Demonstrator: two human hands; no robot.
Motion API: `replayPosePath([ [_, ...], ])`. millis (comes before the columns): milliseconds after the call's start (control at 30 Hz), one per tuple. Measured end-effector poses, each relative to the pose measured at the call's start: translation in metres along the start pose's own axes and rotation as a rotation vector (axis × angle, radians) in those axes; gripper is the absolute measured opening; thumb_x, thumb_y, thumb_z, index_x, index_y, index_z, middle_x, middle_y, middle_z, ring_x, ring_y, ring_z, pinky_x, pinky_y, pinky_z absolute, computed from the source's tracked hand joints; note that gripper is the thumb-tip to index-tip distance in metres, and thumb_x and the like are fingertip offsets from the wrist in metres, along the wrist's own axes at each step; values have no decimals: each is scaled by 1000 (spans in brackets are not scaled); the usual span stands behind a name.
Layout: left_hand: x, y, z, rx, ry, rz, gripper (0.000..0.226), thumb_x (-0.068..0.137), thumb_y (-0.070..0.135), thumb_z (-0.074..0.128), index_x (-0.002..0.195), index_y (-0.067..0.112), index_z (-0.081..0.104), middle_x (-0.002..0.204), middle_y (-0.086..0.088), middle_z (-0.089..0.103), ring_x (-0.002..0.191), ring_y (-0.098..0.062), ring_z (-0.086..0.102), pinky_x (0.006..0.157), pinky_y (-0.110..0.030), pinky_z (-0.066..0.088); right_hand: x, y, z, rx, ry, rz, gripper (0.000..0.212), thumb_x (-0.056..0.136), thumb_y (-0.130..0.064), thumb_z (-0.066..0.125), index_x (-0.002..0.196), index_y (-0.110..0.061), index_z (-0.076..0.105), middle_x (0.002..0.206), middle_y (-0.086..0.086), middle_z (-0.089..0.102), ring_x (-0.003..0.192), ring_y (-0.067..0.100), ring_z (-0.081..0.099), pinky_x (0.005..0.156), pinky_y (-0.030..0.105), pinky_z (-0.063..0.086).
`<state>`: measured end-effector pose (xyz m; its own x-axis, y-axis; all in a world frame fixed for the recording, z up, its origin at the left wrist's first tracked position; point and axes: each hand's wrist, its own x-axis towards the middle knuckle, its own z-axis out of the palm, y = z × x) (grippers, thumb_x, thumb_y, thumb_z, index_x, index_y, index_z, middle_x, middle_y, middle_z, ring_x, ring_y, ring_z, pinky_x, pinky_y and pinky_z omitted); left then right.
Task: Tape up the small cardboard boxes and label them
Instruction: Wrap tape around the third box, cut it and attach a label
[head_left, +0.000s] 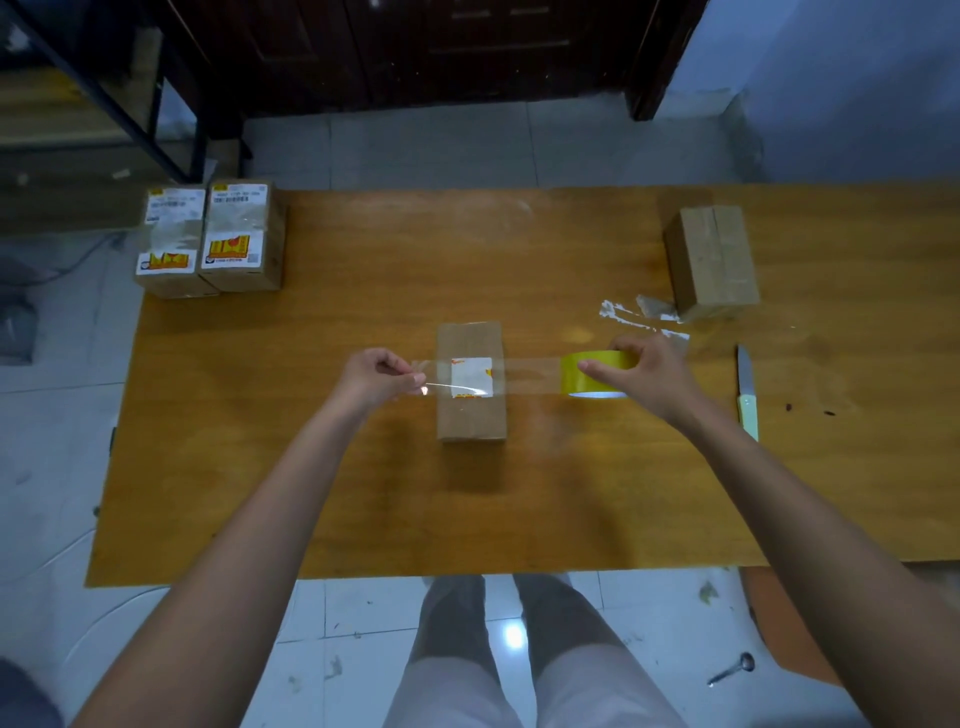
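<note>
Head view looks down on a wooden table (363, 493). At its middle lies a small cardboard box (471, 410) bearing a white label (471, 376). Left hand (376, 375) pinches the free end of a clear tape strip (530, 371) stretched across the label; right hand (641, 371) grips the yellow tape roll (592, 370). 2 labelled boxes (213, 239) sit far left, 1 plain box (711, 260) far right, a knife (747, 395) near it.

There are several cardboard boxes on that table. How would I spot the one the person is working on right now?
Start at the wooden table and look to its middle, between the person's two hands. The box lies there alone, under a clear strip of tape pulled from a yellow roll. Unlike the others, it carries a single small white label.
</note>
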<state>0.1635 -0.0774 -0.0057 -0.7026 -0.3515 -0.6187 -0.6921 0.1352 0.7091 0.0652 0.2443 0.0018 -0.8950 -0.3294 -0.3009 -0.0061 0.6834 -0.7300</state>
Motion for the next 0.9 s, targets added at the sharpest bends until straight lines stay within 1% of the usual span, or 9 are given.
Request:
replayPosePath([
  [133, 2, 0, 4, 4, 51, 13, 26, 79, 0, 76, 74, 12, 54, 72, -3, 60, 43, 5, 58, 43, -8, 42, 4, 3, 3, -15, 1, 16, 37, 74, -57, 73, 73, -22, 60, 56, -16, 47, 50, -1, 45, 47, 12, 29],
  [267, 7, -4, 10, 2, 90, 11, 29, 81, -4, 74, 72, 12, 52, 71, -5, 57, 54, -9, 61, 43, -8, 41, 11, 8, 7, -59, -1, 41, 46, 73, -59, 72, 85, -15, 69, 66, -5, 58, 58, 5, 52, 51, 19, 34],
  [433, 17, -19, 27, 47, 94, -57, 27, 91, -1, 62, 76, 16, 47, 78, -5, 58, 53, -2, 61, 54, -17, 43, 15, 11, 16, -107, -9, 73, 53, 74, -61, 71, 101, -14, 69, 82, 1, 67, 74, 17, 62, 62, 31, 46],
  [533, 19, -21, 41, 99, 148, -72, 17, 89, -2, 61, 85, 11, 51, 87, -8, 57, 66, -15, 56, 64, -29, 46, 16, 9, 18, -121, 5, 82, 62, 76, -59, 70, 113, -10, 66, 97, 0, 67, 85, 18, 62, 72, 33, 49],
  [633, 9, -24, 39, 319, 351, 62, 12, 84, -3, 59, 93, 4, 59, 92, -14, 61, 86, -28, 57, 76, -36, 43, 16, 10, 15, -95, -7, 101, 62, 78, -59, 68, 112, -7, 66, 96, 5, 68, 88, 21, 64, 71, 34, 49],
  [700, -10, -22, 37, 295, 547, 202, 18, 80, -7, 53, 94, 1, 59, 96, -17, 60, 91, -33, 56, 78, -33, 38, 15, 12, 14, -94, -16, 101, 65, 78, -60, 67, 115, -6, 66, 96, 3, 66, 89, 18, 62, 69, 26, 44],
  [767, -31, -13, 50, 280, 596, 339, 15, 84, 1, 56, 98, 0, 57, 99, -16, 56, 92, -33, 54, 78, -29, 36, 14, 12, 13, -102, -14, 92, 67, 79, -59, 67, 119, -6, 65, 108, 7, 68, 99, 21, 62, 75, 26, 44],
  [833, -44, -7, 75, 396, 474, 361, 38, 86, 23, 64, 112, -2, 54, 111, -17, 53, 103, -34, 51, 89, -34, 39, 12, 10, 13, -104, -14, 84, 67, 79, -58, 68, 120, -5, 64, 115, 10, 67, 105, 23, 62, 80, 28, 45],
  [900, -49, -6, 100, 510, 350, 264, 74, 82, 46, 68, 131, -3, 41, 133, -19, 42, 122, -36, 42, 103, -41, 37, 11, 8, 12, -104, -13, 84, 67, 79, -56, 68, 122, -5, 63, 118, 10, 66, 108, 24, 61, 87, 33, 49],
])
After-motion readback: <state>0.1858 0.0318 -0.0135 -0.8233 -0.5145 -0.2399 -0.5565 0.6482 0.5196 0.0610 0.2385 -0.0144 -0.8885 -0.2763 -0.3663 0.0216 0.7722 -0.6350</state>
